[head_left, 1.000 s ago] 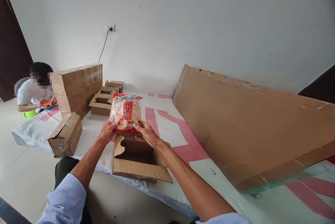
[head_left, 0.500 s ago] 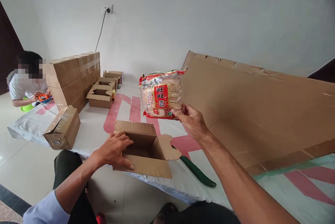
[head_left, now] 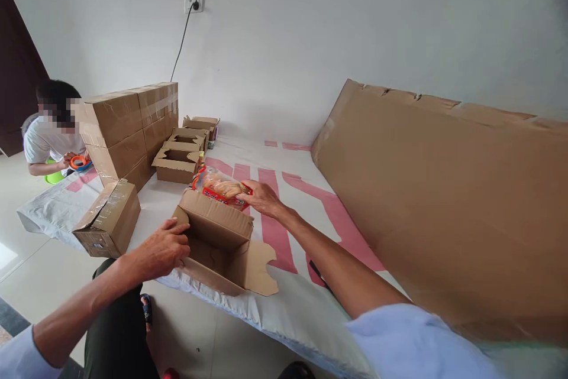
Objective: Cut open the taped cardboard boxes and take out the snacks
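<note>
An open cardboard box (head_left: 222, 243) lies tilted toward me at the near edge of a white and pink sheet (head_left: 275, 237). My left hand (head_left: 163, 247) grips its left wall and flap. My right hand (head_left: 261, 197) is closed on a red and clear snack packet (head_left: 219, 188), held low just behind the box's far flap. The box's flaps stand open and its inside looks bare from this angle.
A taped box (head_left: 109, 219) sits at the left. Stacked sealed boxes (head_left: 128, 130) and several open boxes (head_left: 180, 163) stand behind. A big cardboard sheet (head_left: 444, 190) leans at the right. A person (head_left: 51, 136) crouches far left with a tape dispenser (head_left: 80, 161).
My right hand has brought the snack packet down from up at the right to just behind the box. My left hand has slid to the box's left side, and the box has tipped.
</note>
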A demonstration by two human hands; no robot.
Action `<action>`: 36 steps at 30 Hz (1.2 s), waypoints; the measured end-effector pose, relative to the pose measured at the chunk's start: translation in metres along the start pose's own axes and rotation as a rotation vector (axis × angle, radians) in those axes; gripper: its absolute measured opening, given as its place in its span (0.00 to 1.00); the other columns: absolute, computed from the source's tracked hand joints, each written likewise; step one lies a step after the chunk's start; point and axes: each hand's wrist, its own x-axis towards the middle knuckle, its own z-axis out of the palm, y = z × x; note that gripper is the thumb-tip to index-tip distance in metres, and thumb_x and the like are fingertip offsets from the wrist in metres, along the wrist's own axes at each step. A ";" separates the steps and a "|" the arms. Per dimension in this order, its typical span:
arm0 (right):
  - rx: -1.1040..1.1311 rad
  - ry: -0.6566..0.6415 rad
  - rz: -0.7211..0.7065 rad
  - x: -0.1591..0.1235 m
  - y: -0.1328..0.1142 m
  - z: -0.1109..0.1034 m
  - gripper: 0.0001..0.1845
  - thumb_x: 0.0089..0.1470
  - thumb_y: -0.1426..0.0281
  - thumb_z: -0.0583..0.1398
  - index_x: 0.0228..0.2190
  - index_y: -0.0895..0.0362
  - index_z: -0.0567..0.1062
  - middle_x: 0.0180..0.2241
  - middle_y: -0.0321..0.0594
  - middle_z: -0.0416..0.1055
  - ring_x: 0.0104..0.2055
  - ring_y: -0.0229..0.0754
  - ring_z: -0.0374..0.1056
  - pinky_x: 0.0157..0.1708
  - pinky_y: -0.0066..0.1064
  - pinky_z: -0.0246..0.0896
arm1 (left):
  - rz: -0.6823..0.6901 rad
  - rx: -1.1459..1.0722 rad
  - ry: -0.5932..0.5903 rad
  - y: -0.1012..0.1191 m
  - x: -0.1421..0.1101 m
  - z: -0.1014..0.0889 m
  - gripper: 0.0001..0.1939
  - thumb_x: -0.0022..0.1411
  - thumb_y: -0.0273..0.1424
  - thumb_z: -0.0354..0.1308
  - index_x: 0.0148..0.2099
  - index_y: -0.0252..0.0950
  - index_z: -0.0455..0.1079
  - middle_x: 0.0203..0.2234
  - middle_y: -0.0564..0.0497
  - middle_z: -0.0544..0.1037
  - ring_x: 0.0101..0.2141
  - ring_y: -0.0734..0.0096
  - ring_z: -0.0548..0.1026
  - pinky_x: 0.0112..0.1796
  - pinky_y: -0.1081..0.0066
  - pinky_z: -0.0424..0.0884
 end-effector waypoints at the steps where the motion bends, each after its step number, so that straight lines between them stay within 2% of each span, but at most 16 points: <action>1: -0.002 -0.022 -0.027 0.014 -0.007 0.010 0.06 0.54 0.64 0.64 0.29 0.52 0.74 0.30 0.36 0.78 0.32 0.41 0.65 0.32 0.32 0.53 | -0.009 0.011 -0.006 -0.011 -0.002 -0.005 0.05 0.62 0.25 0.70 0.36 0.40 0.78 0.38 0.48 0.86 0.67 0.48 0.71 0.70 0.51 0.53; 5: -0.012 -0.105 -0.104 0.071 -0.027 0.046 0.06 0.61 0.66 0.67 0.33 0.55 0.79 0.35 0.38 0.80 0.38 0.43 0.71 0.39 0.32 0.64 | -0.084 0.014 -0.025 -0.068 -0.003 -0.020 0.07 0.59 0.25 0.72 0.35 0.42 0.79 0.39 0.49 0.86 0.67 0.51 0.71 0.70 0.53 0.54; 8: -0.003 -0.151 -0.132 0.108 -0.037 0.069 0.14 0.68 0.59 0.67 0.45 0.58 0.81 0.46 0.40 0.80 0.47 0.47 0.76 0.49 0.42 0.74 | -0.187 0.036 -0.052 -0.118 0.006 -0.026 0.08 0.57 0.23 0.70 0.32 0.43 0.78 0.39 0.50 0.86 0.66 0.52 0.72 0.68 0.56 0.57; 12: 0.043 -0.137 -0.107 0.142 -0.045 0.097 0.21 0.69 0.57 0.67 0.55 0.57 0.79 0.57 0.45 0.77 0.56 0.53 0.76 0.56 0.51 0.76 | -0.340 0.115 -0.112 -0.173 0.029 -0.027 0.07 0.57 0.23 0.69 0.31 0.40 0.78 0.38 0.46 0.85 0.58 0.49 0.77 0.62 0.55 0.64; 15: 0.103 -0.075 -0.051 0.150 -0.045 0.107 0.22 0.69 0.61 0.67 0.59 0.57 0.77 0.60 0.47 0.76 0.60 0.53 0.74 0.60 0.52 0.72 | -0.464 0.167 -0.143 -0.185 0.043 -0.024 0.07 0.57 0.21 0.67 0.33 0.38 0.80 0.43 0.41 0.83 0.56 0.47 0.77 0.58 0.53 0.68; 18: 0.170 -0.011 0.003 0.139 -0.039 0.100 0.25 0.67 0.66 0.66 0.63 0.56 0.76 0.60 0.50 0.77 0.59 0.53 0.73 0.61 0.46 0.69 | -0.598 0.205 -0.064 -0.167 0.041 -0.024 0.15 0.57 0.18 0.67 0.44 0.39 0.82 0.56 0.37 0.79 0.62 0.42 0.72 0.59 0.49 0.69; 20: 0.205 0.034 0.028 0.118 -0.030 0.086 0.26 0.65 0.66 0.65 0.63 0.55 0.76 0.61 0.51 0.77 0.58 0.53 0.74 0.60 0.44 0.69 | -0.673 0.228 0.053 -0.141 0.032 -0.020 0.24 0.59 0.20 0.66 0.56 0.41 0.78 0.65 0.36 0.71 0.66 0.40 0.69 0.61 0.46 0.70; 22: 0.231 0.082 0.041 0.083 -0.017 0.067 0.26 0.64 0.63 0.65 0.62 0.54 0.77 0.61 0.50 0.76 0.58 0.54 0.74 0.59 0.45 0.69 | -0.756 0.189 0.205 -0.109 0.018 -0.007 0.29 0.63 0.25 0.66 0.65 0.41 0.71 0.67 0.36 0.69 0.65 0.40 0.70 0.60 0.47 0.72; 24: 0.244 0.132 0.038 0.034 0.001 0.047 0.25 0.63 0.61 0.64 0.60 0.51 0.78 0.60 0.49 0.76 0.59 0.55 0.74 0.58 0.46 0.70 | -0.864 0.020 0.341 -0.080 0.007 0.017 0.26 0.67 0.35 0.67 0.65 0.40 0.69 0.60 0.37 0.74 0.59 0.43 0.76 0.56 0.50 0.76; 26: 0.197 0.210 0.003 -0.025 0.025 0.027 0.24 0.64 0.55 0.62 0.57 0.50 0.79 0.57 0.49 0.77 0.59 0.58 0.73 0.59 0.49 0.69 | -1.008 -0.282 0.423 -0.061 0.002 0.047 0.26 0.63 0.42 0.71 0.58 0.40 0.70 0.48 0.42 0.79 0.50 0.46 0.81 0.50 0.53 0.79; 28: 0.047 0.255 0.050 -0.089 0.054 0.011 0.24 0.65 0.52 0.59 0.55 0.51 0.80 0.54 0.51 0.78 0.58 0.60 0.73 0.56 0.51 0.71 | -1.163 -0.676 0.568 -0.057 0.009 0.077 0.30 0.54 0.42 0.79 0.53 0.39 0.70 0.36 0.48 0.80 0.43 0.49 0.83 0.46 0.58 0.79; 30: -0.133 0.299 0.133 -0.152 0.085 -0.001 0.24 0.64 0.52 0.57 0.53 0.51 0.80 0.53 0.54 0.78 0.57 0.62 0.73 0.55 0.52 0.71 | -1.234 -1.041 0.714 -0.063 0.026 0.097 0.31 0.51 0.40 0.82 0.50 0.38 0.70 0.29 0.50 0.78 0.36 0.52 0.83 0.39 0.62 0.79; 33: -0.359 0.294 0.275 -0.232 0.127 -0.006 0.25 0.61 0.49 0.54 0.45 0.51 0.81 0.45 0.58 0.78 0.52 0.68 0.74 0.50 0.57 0.72 | -1.304 -1.282 0.812 -0.078 0.058 0.109 0.33 0.51 0.40 0.83 0.51 0.36 0.69 0.30 0.50 0.79 0.29 0.59 0.81 0.31 0.65 0.78; 34: -0.400 0.292 0.327 -0.254 0.138 -0.004 0.26 0.60 0.47 0.54 0.43 0.51 0.81 0.43 0.59 0.78 0.49 0.70 0.74 0.47 0.59 0.72 | -1.316 -1.323 0.839 -0.083 0.068 0.110 0.36 0.50 0.40 0.83 0.53 0.36 0.68 0.32 0.49 0.80 0.29 0.61 0.81 0.30 0.66 0.78; 36: -0.425 0.312 0.397 -0.286 0.155 0.005 0.27 0.59 0.46 0.52 0.43 0.50 0.81 0.44 0.59 0.78 0.50 0.72 0.74 0.47 0.61 0.73 | -1.270 -1.429 0.902 -0.091 0.085 0.110 0.40 0.49 0.39 0.84 0.56 0.35 0.67 0.35 0.48 0.80 0.30 0.62 0.82 0.31 0.67 0.79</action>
